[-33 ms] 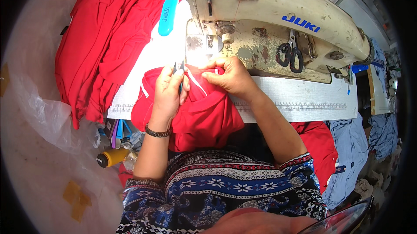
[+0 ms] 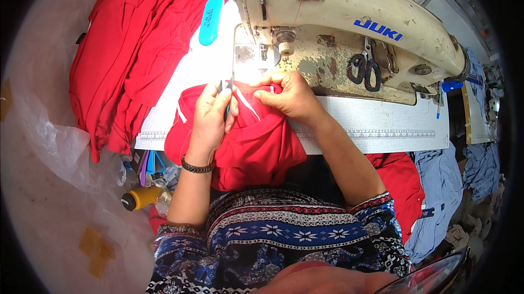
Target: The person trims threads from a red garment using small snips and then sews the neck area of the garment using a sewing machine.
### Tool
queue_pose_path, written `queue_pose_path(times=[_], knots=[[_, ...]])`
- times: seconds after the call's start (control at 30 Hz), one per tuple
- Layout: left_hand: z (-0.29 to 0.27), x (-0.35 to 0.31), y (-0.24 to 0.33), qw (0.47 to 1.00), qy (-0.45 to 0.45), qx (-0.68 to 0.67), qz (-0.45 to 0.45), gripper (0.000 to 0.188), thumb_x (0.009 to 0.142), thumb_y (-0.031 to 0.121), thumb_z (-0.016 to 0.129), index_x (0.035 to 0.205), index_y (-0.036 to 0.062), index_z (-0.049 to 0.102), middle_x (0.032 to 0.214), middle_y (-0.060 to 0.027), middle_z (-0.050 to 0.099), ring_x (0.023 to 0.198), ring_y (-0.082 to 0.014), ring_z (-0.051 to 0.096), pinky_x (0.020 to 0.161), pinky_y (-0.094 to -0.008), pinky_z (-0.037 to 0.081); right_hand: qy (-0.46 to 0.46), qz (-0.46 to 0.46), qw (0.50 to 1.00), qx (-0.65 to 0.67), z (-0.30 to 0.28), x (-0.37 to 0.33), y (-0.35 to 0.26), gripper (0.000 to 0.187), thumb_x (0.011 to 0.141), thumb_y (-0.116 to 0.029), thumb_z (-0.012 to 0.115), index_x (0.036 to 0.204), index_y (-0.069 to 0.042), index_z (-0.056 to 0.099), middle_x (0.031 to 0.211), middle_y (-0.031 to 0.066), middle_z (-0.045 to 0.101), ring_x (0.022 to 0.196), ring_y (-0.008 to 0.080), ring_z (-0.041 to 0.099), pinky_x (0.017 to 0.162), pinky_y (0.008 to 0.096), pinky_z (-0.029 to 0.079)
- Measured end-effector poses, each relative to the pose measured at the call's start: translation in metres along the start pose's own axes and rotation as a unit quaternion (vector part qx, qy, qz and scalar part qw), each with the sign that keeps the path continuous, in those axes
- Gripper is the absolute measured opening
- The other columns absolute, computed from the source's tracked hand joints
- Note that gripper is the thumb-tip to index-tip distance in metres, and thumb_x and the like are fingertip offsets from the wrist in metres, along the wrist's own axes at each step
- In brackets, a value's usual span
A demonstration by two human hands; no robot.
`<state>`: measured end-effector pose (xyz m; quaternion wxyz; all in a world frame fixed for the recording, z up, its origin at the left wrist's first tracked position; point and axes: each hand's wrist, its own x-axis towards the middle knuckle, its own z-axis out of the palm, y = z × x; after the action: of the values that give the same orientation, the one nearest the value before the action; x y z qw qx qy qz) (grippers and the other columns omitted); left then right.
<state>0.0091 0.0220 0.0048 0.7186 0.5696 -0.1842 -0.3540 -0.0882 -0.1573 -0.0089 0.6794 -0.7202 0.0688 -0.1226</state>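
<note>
Head cam, left hand (image 2: 210,114) gripping some small dark pointy tool (image 2: 227,111), right hand (image 2: 292,96) pinching the red garment (image 2: 256,152), which is kinda bunched over the white table (image 2: 371,115)'s near edge, beat-up cream sewing machine (image 2: 333,7) just beyond

Far right: sewing machine (image 2: 349,5), blue lettering (image 2: 377,30). Far left: blue oblong tag (image 2: 211,5), dark characters (image 2: 209,18). Near: white tabletop (image 2: 382,113), ruler scale (image 2: 376,132).
</note>
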Motion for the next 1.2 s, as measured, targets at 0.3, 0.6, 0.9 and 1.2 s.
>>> queue_pose_path(times=[0.3,0.6,0.9,1.2], knots=[[0.011,-0.010,0.007,0.983,-0.074,0.158,-0.059,0.011,0.102,0.012,0.043,0.097,0.0060,0.052,0.066,-0.0003,0.055,0.042,-0.0050,0.044,0.039,-0.0201,0.034,0.000,0.030,0.995,0.096,0.001,-0.001,-0.004,0.020,0.082,0.000,0.069,0.101,0.005,0.066,0.092,0.0033,0.068,0.080,0.0052,0.060,0.071,0.0223,0.051],[0.012,-0.007,0.008,0.985,-0.062,0.145,-0.065,0.011,0.102,0.013,0.044,0.100,0.0055,0.052,0.065,-0.0007,0.056,0.043,-0.0047,0.044,0.039,-0.0199,0.034,0.000,0.029,0.993,0.116,0.003,-0.001,-0.006,0.022,0.083,0.001,0.068,0.104,0.005,0.065,0.093,0.0029,0.068,0.080,0.0046,0.060,0.071,0.0211,0.051],[0.015,-0.010,0.004,0.986,-0.061,0.147,-0.050,0.011,0.102,0.013,0.044,0.099,0.0055,0.052,0.066,-0.0007,0.056,0.043,-0.0040,0.043,0.039,-0.0193,0.033,-0.001,0.049,0.992,0.112,0.001,-0.001,-0.005,0.020,0.084,0.001,0.067,0.104,0.006,0.065,0.090,0.0037,0.069,0.078,0.0043,0.060,0.068,0.0209,0.051],[0.010,-0.002,-0.004,0.998,0.021,0.066,0.008,0.011,0.102,0.012,0.043,0.103,0.0056,0.051,0.067,-0.0008,0.057,0.039,-0.0037,0.039,0.036,-0.0190,0.029,0.008,0.051,0.992,0.113,0.002,-0.001,-0.008,0.023,0.084,0.002,0.065,0.107,0.006,0.065,0.093,0.0036,0.069,0.080,0.0050,0.061,0.072,0.0217,0.052]])
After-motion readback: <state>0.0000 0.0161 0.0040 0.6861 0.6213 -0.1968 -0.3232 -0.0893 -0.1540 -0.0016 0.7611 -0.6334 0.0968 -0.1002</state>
